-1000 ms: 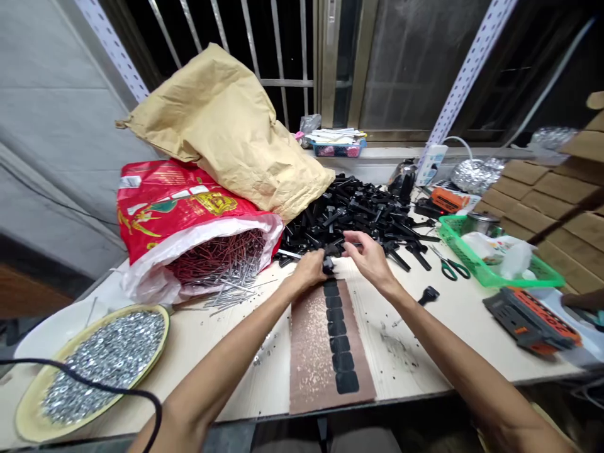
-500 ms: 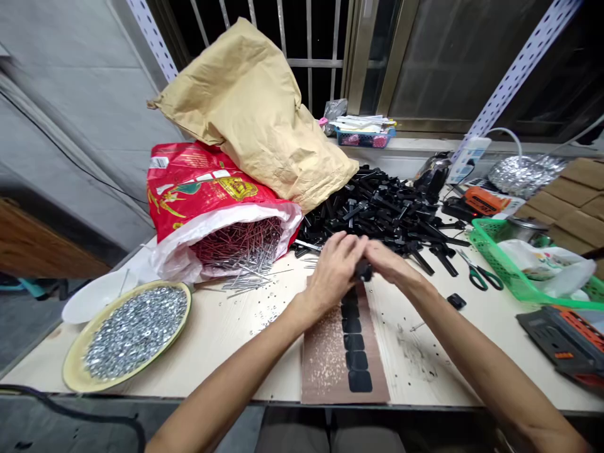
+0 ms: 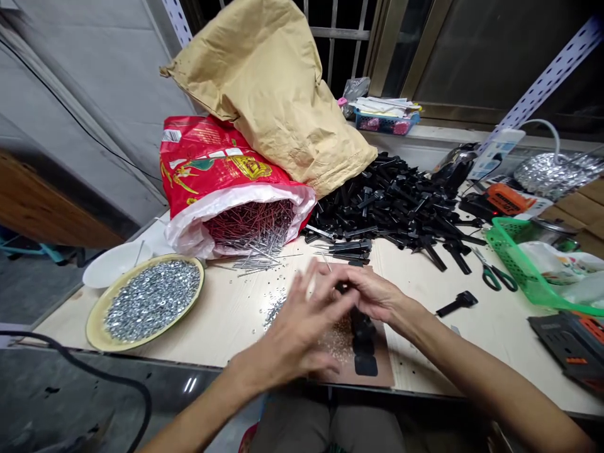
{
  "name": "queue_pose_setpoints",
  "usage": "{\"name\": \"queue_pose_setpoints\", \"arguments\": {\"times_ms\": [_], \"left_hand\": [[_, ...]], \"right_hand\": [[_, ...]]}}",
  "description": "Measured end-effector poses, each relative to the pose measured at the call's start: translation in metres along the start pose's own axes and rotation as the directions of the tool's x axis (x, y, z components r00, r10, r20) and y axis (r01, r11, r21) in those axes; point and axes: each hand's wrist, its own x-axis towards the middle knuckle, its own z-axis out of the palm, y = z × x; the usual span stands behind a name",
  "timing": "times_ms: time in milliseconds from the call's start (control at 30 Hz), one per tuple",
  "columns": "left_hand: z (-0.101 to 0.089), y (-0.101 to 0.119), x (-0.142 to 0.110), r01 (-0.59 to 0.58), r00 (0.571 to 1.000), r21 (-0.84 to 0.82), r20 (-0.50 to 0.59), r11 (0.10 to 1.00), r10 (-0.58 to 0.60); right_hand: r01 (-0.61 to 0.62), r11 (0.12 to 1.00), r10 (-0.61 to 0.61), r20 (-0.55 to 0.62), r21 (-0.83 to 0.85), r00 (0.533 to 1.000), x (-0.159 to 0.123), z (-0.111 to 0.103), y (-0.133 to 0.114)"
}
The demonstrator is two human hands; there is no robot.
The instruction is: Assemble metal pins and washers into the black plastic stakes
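My left hand hovers low over the brown board with its fingers stretched out and a little smeared by motion. My right hand lies just right of it, fingertips pinched on a small black part. The two hands touch at the fingertips. A row of black pads runs down the board, partly hidden under my hands. Silver grit is scattered on the board and on the table beside it.
Behind my hands lie a big pile of black plastic parts, a red bag of nails and a brown paper sack. A yellow plate of washers and a white bowl sit left. Scissors, a green basket and a tool case sit right.
Both hands have come down the board toward the table's near edge, and the left hand's fingers have spread out. The camera has turned left and dipped.
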Motion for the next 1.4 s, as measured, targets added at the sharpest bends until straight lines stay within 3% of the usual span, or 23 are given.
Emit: {"name": "queue_pose_setpoints", "arguments": {"times_ms": [67,133,167,233,300,467,600,700,767,800,867,933,1000,1067,1167,1400], "left_hand": [[0.004,-0.034,-0.012,0.228,0.964,0.051,-0.154,0.972,-0.218],[0.015,-0.066,-0.016,0.461,0.873,0.120,-0.242,0.879,-0.424],[0.021,-0.080,-0.016,0.501,0.857,0.153,-0.226,0.852,-0.464],[0.032,-0.097,-0.012,0.509,0.860,0.234,-0.178,0.828,-0.478],[0.041,-0.104,-0.008,0.480,0.877,0.300,-0.140,0.824,-0.460],[0.052,-0.112,-0.001,0.436,0.899,0.266,-0.098,0.860,-0.426],[0.053,-0.118,0.002,0.501,0.861,0.097,-0.153,0.860,-0.484],[0.048,-0.110,0.006,0.540,0.828,-0.001,-0.178,0.841,-0.532],[0.043,-0.095,0.012,0.601,0.729,-0.329,-0.146,0.728,-0.668],[0.040,-0.085,0.016,0.597,0.658,-0.546,-0.085,0.587,-0.748],[0.036,-0.064,0.026,0.469,0.540,-0.857,0.086,0.214,-0.837],[0.033,-0.045,0.036,0.303,0.488,-0.952,0.197,-0.047,-0.850],[0.031,-0.030,0.046,0.192,0.468,-0.964,0.254,-0.183,-0.846],[0.031,-0.020,0.054,0.139,0.472,-0.962,0.274,-0.237,-0.838],[0.032,-0.012,0.060,0.107,0.491,-0.963,0.269,-0.249,-0.829],[0.036,-0.009,0.064,0.118,0.535,-0.974,0.225,-0.191,-0.815]], "right_hand": [[-0.057,0.998,0.052,0.108,0.037,0.993,0.007,-0.006,-0.002],[0.054,0.995,-0.048,0.084,-0.082,0.995,0.011,-0.009,-0.001],[0.147,0.973,-0.139,0.057,-0.175,0.989,0.013,-0.009,0.001],[0.300,0.891,-0.308,0.031,-0.340,0.951,0.014,-0.009,0.004],[0.360,0.828,-0.387,0.027,-0.431,0.922,0.014,-0.009,0.008],[0.373,0.747,-0.420,0.045,-0.551,0.907,0.011,-0.012,0.014],[0.376,0.695,-0.448,0.040,-0.613,0.893,0.009,-0.013,0.015],[0.384,0.684,-0.477,0.017,-0.620,0.879,0.007,-0.011,0.013],[0.393,0.682,-0.499,0.002,-0.617,0.867,0.005,-0.008,0.012],[0.398,0.674,-0.511,-0.004,-0.622,0.859,0.004,-0.006,0.011],[0.405,0.637,-0.538,-0.001,-0.656,0.843,0.002,-0.003,0.010],[0.399,0.585,-0.552,0.014,-0.706,0.834,0.000,-0.002,0.009],[0.377,0.546,-0.550,0.019,-0.748,0.835,-0.003,-0.002,0.009],[0.342,0.534,-0.541,-0.002,-0.773,0.841,-0.006,-0.004,0.008],[0.282,0.552,-0.509,-0.050,-0.785,0.859,-0.012,-0.009,0.008],[0.192,0.519,-0.496,-0.110,-0.833,0.862,-0.021,-0.017,0.007]]}}
